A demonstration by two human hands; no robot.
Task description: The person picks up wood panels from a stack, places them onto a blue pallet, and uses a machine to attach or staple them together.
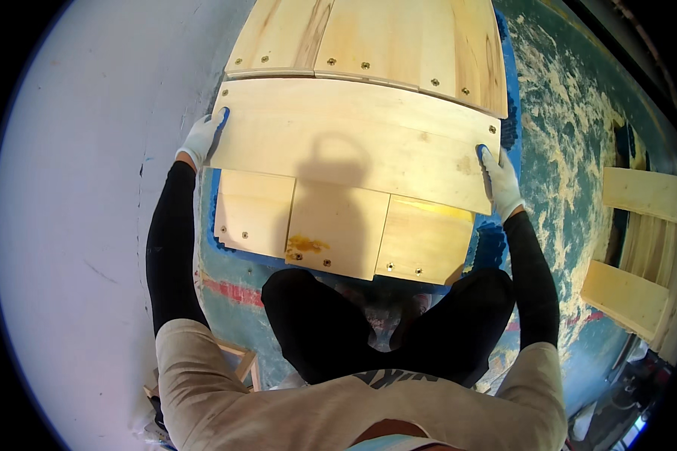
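Note:
A long pale wooden board (pixel 399 143) lies crosswise in front of me, with a metal insert near each upper corner. My left hand (pixel 203 138), in a white glove with blue fingertips, grips its left end. On the right end my right hand (pixel 501 179), gloved the same way, has its thumb on top and its fingers over the edge. Beneath and nearer to me are more wooden panels (pixel 338 218) with metal inserts; the middle one bears an orange-brown stain. Farther off, larger panels (pixel 399 37) lie side by side just beyond the board. My shadow falls across the board.
The panels rest on a blue base (pixel 492 244) with a ridged edge. A grey-white wall (pixel 83 188) runs close on my left. Sawdust covers the green floor (pixel 553 150) at right, where a wooden piece (pixel 643 263) with projecting boards stands. A wooden frame (pixel 241 364) sits near my left elbow.

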